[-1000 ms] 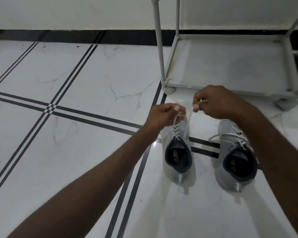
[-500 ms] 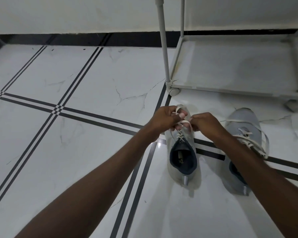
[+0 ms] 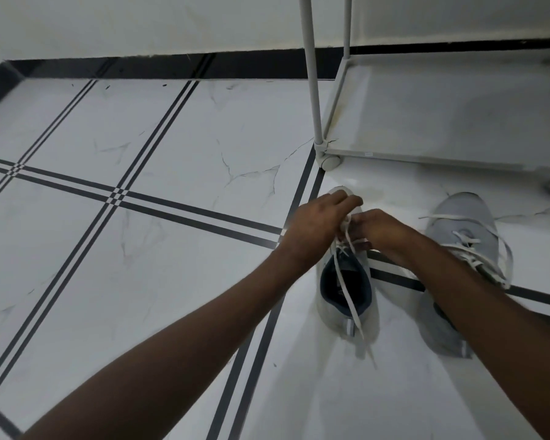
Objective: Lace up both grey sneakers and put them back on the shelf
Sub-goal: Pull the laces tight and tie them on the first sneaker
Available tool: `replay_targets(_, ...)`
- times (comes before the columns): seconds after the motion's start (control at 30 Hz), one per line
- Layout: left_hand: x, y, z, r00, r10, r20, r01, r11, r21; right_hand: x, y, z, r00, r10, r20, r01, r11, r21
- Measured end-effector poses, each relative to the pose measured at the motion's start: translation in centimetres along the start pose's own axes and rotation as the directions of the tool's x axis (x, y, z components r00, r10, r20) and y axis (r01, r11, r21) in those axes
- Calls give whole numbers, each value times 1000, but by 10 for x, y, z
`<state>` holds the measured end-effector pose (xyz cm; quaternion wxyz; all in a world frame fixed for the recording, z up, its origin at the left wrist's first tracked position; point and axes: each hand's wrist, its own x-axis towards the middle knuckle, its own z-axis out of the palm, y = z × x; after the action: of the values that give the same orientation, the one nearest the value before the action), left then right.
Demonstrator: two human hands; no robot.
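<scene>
Two grey sneakers stand on the white marble floor, toes toward the shelf. The left sneaker [image 3: 346, 296] has a dark blue lining, and a white lace [image 3: 351, 300] trails from my fingers across its opening and past its heel. My left hand [image 3: 315, 230] and my right hand [image 3: 381, 230] meet over its tongue, both pinching that lace. The right sneaker [image 3: 464, 230] sits further right, its white laces lying loose over its sides, and my right forearm hides its heel part.
A white metal shelf [image 3: 442, 154] on small feet stands behind the sneakers, its bottom tier bare, with two upright poles [image 3: 311, 74] at its left end. Black double lines cross the floor; a black skirting runs along the wall.
My hands have stayed together over the left sneaker. One lace end now hangs back over the opening and past the heel. The view has shifted slightly.
</scene>
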<state>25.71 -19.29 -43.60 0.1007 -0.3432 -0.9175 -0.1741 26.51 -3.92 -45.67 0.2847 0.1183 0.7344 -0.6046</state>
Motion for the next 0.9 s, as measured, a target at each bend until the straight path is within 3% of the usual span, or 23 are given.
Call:
replay_targets(0.17,-6,7,2,975,-192,-113,173,972,-157,0,1,-8,996,10,87,-40,935,354)
replay_targets(0.33,-7,10,3,955,-261,-142,234,955,-181,-3,-1,-5,988,-37,147,-7,956,292)
replay_targets(0.47,-6,4,5,941,-324,-95,310,941,-133,-4,1,-7,999,34,-21,-25,940,340)
replay_targets(0.53,-9,-7,3,897,-440,-27,419,870,-261,-5,-3,-11,985,68,-161,-2,926,377)
replay_targets(0.57,-11,-12,1,851,-523,39,496,778,-385,-4,-5,-17,968,96,-231,8,911,413)
replay_targets(0.6,-14,-16,-2,782,-608,140,580,626,-521,-4,-5,-25,945,120,-306,22,906,423)
replay_targets(0.63,-18,-19,-7,688,-679,256,658,435,-615,-4,-3,-35,912,114,-394,32,938,345)
replay_targets(0.7,-31,-27,-17,460,-746,481,779,78,-623,-6,3,-58,858,-36,-512,-14,995,-94)
replay_targets(0.77,-45,-38,-21,250,-755,606,864,-108,-491,-10,9,-74,872,-158,-463,-121,848,-517)
replay_targets(0.83,-54,-48,-19,161,-739,654,917,-133,-376,-16,13,-75,916,-156,-370,-168,689,-705)
replay_targets(0.87,-54,-51,-16,179,-743,645,936,-75,-345,-18,14,-69,930,-165,-329,-157,630,-761)
replay_targets(0.9,-54,-54,-14,246,-755,608,947,51,-319,-19,17,-61,934,-202,-294,-120,600,-791)
